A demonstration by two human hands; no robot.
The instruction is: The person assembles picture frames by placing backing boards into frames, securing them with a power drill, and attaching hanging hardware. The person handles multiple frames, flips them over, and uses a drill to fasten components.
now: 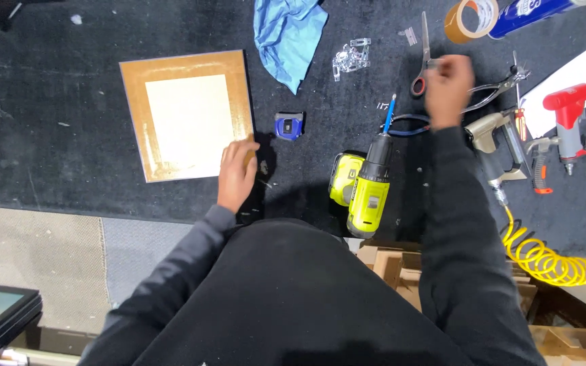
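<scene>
Under the left hand (237, 175) lies the lower right corner of a brown frame (188, 114), fingers pressed flat on it, gripping nothing. Beyond it to the right, the right hand (447, 87) hangs blurred over the bench, fingers pinched near the scissors (423, 55); I cannot tell if it holds anything. Between the hands sit a small blue tape measure (288, 125) and a yellow drill (370, 188), with pliers (498, 89) just right of the raised hand.

From up here I see my own torso clad in a plain black long-sleeved top; both sleeves run dark and unmarked to the wrists, slightly creased at the elbows. My left hand (237, 175) and right hand (447, 87) are bare; no gloves, watch or rings show.
</scene>
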